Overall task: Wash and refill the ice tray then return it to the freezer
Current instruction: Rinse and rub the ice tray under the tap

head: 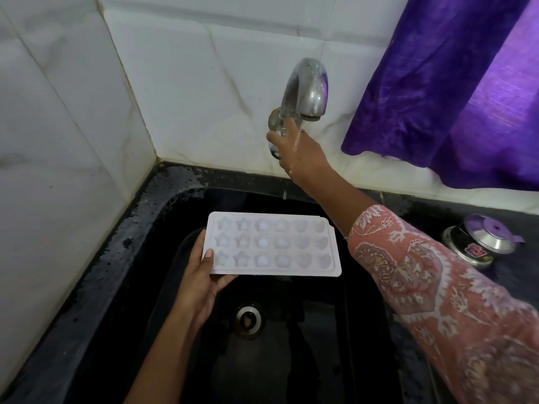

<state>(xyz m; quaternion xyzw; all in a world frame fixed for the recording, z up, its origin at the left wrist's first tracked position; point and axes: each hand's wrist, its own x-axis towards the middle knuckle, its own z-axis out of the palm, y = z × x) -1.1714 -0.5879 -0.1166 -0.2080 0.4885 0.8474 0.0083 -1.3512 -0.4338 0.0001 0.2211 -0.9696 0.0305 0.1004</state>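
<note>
Left hand point(201, 282) gripped the pale lilac plastic ice tray point(271, 244) over the black sink point(87, 287); right hand point(297, 150) apparently curled round the chrome wall tap point(306, 88) handle.

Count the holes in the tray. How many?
18: three rows of six across the ice tray, which the left hand holds over the sink. The right hand grips the tap. None seem hidden.

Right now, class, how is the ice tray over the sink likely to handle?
The ice tray seems stiff: held at one end by the left hand, it juts out level without sagging. Probably light, since one hand carries it. Smooth plastic, perhaps slippery wet.
</note>
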